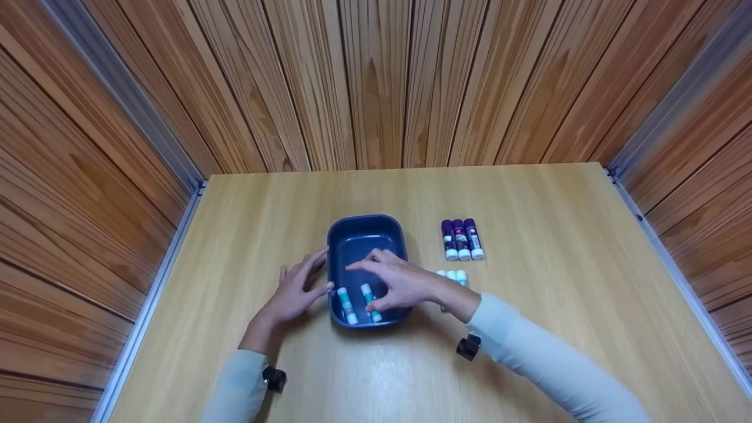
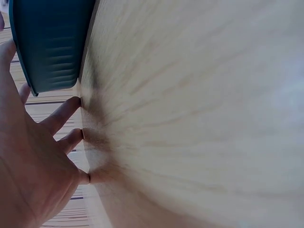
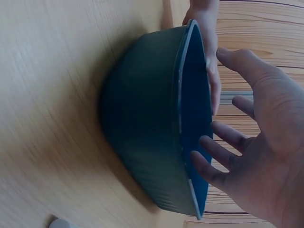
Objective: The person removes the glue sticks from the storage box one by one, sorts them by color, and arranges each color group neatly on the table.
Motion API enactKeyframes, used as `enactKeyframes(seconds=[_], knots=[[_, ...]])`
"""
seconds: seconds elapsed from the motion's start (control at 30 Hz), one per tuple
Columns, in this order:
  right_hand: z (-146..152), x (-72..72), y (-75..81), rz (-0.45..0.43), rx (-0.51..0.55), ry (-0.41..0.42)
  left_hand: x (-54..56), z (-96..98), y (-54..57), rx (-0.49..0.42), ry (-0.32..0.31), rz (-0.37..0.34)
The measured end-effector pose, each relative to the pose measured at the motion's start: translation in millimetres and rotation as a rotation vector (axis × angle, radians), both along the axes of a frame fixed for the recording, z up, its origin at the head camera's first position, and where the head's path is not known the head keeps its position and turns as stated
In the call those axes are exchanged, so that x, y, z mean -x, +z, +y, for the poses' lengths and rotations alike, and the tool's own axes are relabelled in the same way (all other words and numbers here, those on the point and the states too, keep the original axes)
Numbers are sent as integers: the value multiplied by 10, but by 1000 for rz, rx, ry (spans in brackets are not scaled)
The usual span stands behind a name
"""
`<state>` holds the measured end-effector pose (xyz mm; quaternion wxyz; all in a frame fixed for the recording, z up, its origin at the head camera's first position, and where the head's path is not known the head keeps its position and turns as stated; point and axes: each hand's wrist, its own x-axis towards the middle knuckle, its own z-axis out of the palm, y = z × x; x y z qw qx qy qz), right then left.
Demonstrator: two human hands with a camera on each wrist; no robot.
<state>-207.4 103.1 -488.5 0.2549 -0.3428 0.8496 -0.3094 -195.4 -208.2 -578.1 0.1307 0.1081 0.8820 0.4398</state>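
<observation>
A dark blue plastic bin (image 1: 366, 218) stands on the table with two teal-and-white glue sticks, the left one (image 1: 347, 305) and the right one (image 1: 368, 292), lying at its near end. My right hand (image 1: 399, 283) hovers over the bin, fingers spread and nothing held; in the right wrist view the hand (image 3: 266, 137) reaches across the bin's rim (image 3: 180, 109). At the bin's left side, my left hand (image 1: 296, 292) touches the rim with thumb and a finger. Seen from the left wrist, the other fingertips of that hand (image 2: 33, 156) rest on the table.
Three purple glue sticks with white ends (image 1: 463, 239) lie side by side right of the bin. Below them, a row of teal-and-white glue sticks (image 1: 452, 275) is partly hidden by my right forearm. Wooden panel walls (image 1: 376, 88) border the table (image 1: 529, 223) at the back and sides.
</observation>
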Motion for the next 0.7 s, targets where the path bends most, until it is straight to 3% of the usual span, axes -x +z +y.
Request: enactKeyframes(seconds=[0.33, 0.7], knots=[[-199, 113, -124, -16, -101, 49, 17, -7, -20, 3, -6, 7], [-338, 130, -285, -21, -218, 62, 18, -6, -30, -4, -14, 2]])
